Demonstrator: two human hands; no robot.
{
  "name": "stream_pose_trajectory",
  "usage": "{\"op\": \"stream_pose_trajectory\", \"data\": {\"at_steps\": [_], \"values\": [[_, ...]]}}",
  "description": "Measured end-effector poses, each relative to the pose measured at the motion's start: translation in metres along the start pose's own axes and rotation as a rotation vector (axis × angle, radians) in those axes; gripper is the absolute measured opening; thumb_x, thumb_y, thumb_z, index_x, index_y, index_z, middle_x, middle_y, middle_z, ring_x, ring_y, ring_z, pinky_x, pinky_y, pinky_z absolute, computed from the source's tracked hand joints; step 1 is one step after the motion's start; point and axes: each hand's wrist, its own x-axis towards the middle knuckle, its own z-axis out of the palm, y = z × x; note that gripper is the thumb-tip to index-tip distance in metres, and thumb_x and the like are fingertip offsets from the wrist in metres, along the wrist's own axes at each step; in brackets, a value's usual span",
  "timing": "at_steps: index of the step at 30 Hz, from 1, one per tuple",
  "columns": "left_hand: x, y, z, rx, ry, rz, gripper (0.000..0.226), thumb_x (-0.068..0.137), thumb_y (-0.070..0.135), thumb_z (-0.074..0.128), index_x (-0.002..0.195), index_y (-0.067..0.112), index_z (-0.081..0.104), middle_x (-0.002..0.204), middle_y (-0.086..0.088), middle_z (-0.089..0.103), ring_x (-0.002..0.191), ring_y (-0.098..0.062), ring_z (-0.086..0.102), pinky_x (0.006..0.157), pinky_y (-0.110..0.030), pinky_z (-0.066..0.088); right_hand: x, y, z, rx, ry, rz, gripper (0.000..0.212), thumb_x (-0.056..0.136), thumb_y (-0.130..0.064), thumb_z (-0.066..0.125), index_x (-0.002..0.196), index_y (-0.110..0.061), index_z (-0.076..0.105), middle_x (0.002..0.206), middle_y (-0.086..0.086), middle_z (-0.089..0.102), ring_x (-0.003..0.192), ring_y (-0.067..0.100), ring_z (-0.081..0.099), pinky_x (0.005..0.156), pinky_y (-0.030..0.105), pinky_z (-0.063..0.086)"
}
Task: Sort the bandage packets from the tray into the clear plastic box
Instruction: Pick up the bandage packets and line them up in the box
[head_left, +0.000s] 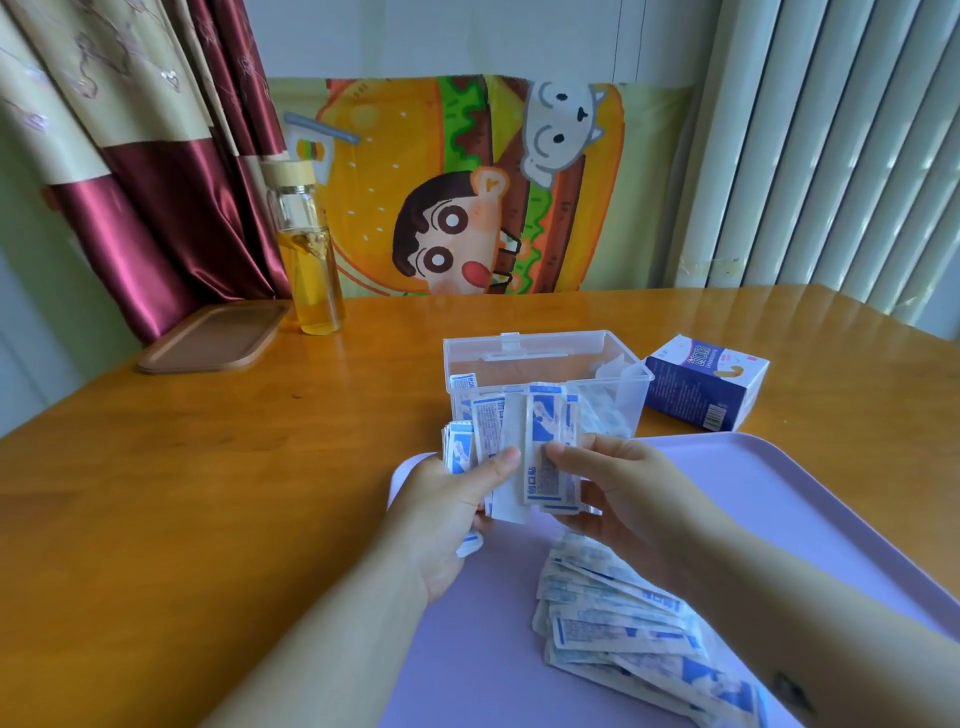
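A fanned stack of white-and-blue bandage packets (524, 441) is held upright between both hands, just in front of the clear plastic box (618, 395). My left hand (452, 499) grips the stack's left side with the thumb across its front. My right hand (618, 488) pinches the packets on the right side. The box stands open on the table and holds some packets. A loose pile of more packets (623, 623) lies on the lilac tray (805, 519) under my right forearm.
A blue-and-white bandage carton (706, 384) lies right of the box. A glass bottle of yellow liquid (309, 249) and a brown tray-like lid (213, 338) stand at the wooden table's far left. A cartoon-print cloth hangs behind.
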Motion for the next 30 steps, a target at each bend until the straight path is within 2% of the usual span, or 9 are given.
{"op": "stream_pose_trajectory", "data": {"at_steps": [4,7,9,11,13,15,19,24,30], "values": [[-0.001,0.000,0.001,0.017,-0.024,0.011,0.025,0.079,0.018,0.072,0.104,0.014,0.068,0.091,-0.012,0.074,0.078,-0.026,0.067,0.051,-0.022,0.043,0.001,0.006,0.005,0.004,-0.032,0.008,0.009,0.089,-0.011,0.060,0.093,-0.008,0.068,0.080,0.005,0.072,0.065,0.009,0.067,0.062,0.023,0.052],[-0.002,0.003,0.001,-0.024,0.015,-0.007,0.036,0.068,0.030,0.078,0.097,0.009,0.071,0.078,-0.012,0.068,0.065,-0.023,0.056,0.040,-0.018,0.036,0.003,0.003,0.003,0.010,-0.011,-0.098,0.009,0.088,-0.006,0.060,0.092,-0.006,0.069,0.084,0.008,0.073,0.067,0.012,0.068,0.059,0.022,0.052],[-0.002,0.007,0.001,-0.085,0.015,-0.035,0.018,0.079,0.027,0.072,0.086,0.010,0.073,0.068,-0.006,0.061,0.052,-0.014,0.047,0.036,-0.016,0.029,0.003,-0.001,-0.004,-0.192,0.076,-0.396,0.012,0.086,-0.007,0.063,0.087,-0.015,0.072,0.086,0.001,0.074,0.074,0.012,0.068,0.067,0.024,0.051],[-0.004,0.010,0.004,-0.167,-0.032,-0.082,0.008,0.086,0.017,0.064,0.085,0.011,0.070,0.063,-0.003,0.059,0.046,-0.010,0.048,0.035,-0.015,0.028,0.001,-0.005,-0.013,-0.618,0.144,-0.799,0.022,0.081,-0.008,0.068,0.083,-0.029,0.071,0.087,-0.012,0.072,0.083,0.006,0.065,0.071,0.018,0.048],[-0.007,0.012,0.006,-0.235,-0.094,-0.129,0.008,0.084,0.009,0.063,0.091,0.009,0.067,0.067,-0.007,0.061,0.048,-0.012,0.054,0.038,-0.017,0.035,0.002,-0.005,-0.021,-0.885,0.106,-1.102,0.030,0.073,0.001,0.066,0.081,-0.028,0.071,0.091,-0.017,0.069,0.089,0.004,0.059,0.074,0.012,0.045],[-0.011,0.012,0.009,-0.265,-0.178,-0.177,0.013,0.086,0.008,0.059,0.094,0.010,0.068,0.074,-0.008,0.066,0.057,-0.016,0.060,0.049,-0.024,0.043,0.006,0.001,-0.027,-1.013,0.067,-1.256,0.027,0.073,-0.001,0.066,0.083,-0.025,0.071,0.097,-0.014,0.065,0.091,0.008,0.055,0.078,0.015,0.044],[-0.016,0.014,0.012,-0.290,-0.285,-0.274,0.024,0.092,0.008,0.043,0.095,0.011,0.067,0.080,-0.011,0.069,0.069,-0.021,0.064,0.064,-0.031,0.042,0.009,0.004,-0.034,-1.071,0.035,-1.297,0.012,0.083,-0.021,0.059,0.088,-0.028,0.067,0.101,-0.013,0.056,0.090,0.011,0.051,0.077,0.013,0.041],[-0.018,0.013,0.011,-0.289,-0.320,-0.285,0.022,0.095,0.019,0.047,0.099,0.014,0.068,0.082,-0.009,0.071,0.067,-0.020,0.068,0.055,-0.026,0.051,0.013,0.003,-0.037,-1.157,-0.005,-1.314,0.014,0.083,-0.018,0.058,0.088,-0.022,0.071,0.098,-0.011,0.054,0.088,0.012,0.049,0.074,0.016,0.041],[-0.015,0.009,0.007,-0.200,-0.340,-0.233,0.028,0.095,0.018,0.046,0.117,0.011,0.062,0.109,-0.015,0.069,0.090,-0.026,0.067,0.076,-0.036,0.054,0.017,0.004,-0.045,-1.269,-0.049,-1.355,0.017,0.085,-0.014,0.058,0.089,-0.017,0.074,0.092,-0.005,0.060,0.085,0.017,0.052,0.070,0.029,0.046]]}}
